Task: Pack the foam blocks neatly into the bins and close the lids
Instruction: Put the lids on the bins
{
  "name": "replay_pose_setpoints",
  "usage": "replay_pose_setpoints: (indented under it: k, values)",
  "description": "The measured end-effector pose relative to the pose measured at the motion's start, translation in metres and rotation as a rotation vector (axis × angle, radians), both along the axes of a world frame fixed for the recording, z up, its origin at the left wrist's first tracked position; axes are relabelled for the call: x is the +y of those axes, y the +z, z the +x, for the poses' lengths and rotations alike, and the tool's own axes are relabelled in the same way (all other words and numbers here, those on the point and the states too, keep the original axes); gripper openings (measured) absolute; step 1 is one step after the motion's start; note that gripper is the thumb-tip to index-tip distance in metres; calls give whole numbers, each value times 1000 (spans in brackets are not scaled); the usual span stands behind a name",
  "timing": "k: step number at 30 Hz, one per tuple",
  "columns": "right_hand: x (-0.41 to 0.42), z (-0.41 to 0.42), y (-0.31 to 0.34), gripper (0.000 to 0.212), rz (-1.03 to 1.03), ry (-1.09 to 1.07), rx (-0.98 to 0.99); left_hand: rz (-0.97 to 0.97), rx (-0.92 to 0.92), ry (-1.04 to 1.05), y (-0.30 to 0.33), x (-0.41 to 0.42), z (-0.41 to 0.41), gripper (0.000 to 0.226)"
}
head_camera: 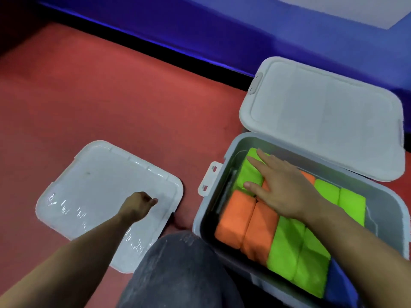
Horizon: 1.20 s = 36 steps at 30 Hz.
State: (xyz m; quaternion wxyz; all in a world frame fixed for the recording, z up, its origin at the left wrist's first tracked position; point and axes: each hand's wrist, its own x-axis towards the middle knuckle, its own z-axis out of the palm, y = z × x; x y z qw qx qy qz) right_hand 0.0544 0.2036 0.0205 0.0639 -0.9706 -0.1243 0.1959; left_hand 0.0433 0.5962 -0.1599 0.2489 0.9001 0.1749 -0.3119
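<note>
A grey bin (208, 218) stands open at the right, packed with several orange blocks (235, 216) and green blocks (287, 247) side by side. My right hand (280, 183) lies flat with straight fingers on the green block (249, 172) in the bin's far left corner. A second grey lid (322, 121) lies behind the bin, overlapping its far rim. A lid (95, 185) lies upside down on the floor at the left. My left hand (140, 204) rests on that lid with fingers curled and holds nothing that I can see.
My knee in dark trousers (178, 270) is between the loose lid and the bin. The red floor (111, 96) stretches to the left and back. A blue wall (222, 25) runs along the far side.
</note>
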Motion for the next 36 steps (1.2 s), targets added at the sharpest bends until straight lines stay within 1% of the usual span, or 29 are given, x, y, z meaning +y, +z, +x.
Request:
replay_pose_setpoints:
  k: [5, 10, 16, 21, 24, 27, 30, 36]
  values:
    - [10, 6, -10, 93, 48, 41, 27, 28, 51, -27, -51, -12, -29, 26]
    - [8, 9, -14, 89, 114, 15, 54, 91, 134, -29, -86, -24, -37, 26]
    - [3, 16, -19, 82, 167, -64, 136, 172, 166, -73, -103, -38, -32, 27]
    - [2, 21, -18, 82, 187, -92, 184, 173, 113, -98, -102, -41, -25, 22]
    - [4, 24, -11, 85, 206, -106, 182, 129, -13, -99, -82, -36, -15, 32]
    - [11, 26, -2, 82, 207, -98, 152, 107, -164, -123, -43, -29, 18, 30]
    - [17, 26, 13, 77, 223, -92, 114, 113, -304, -126, 11, -24, 63, 30]
    - [17, 13, 43, 80, 263, -95, 19, 143, -552, -99, 129, -13, 122, 25]
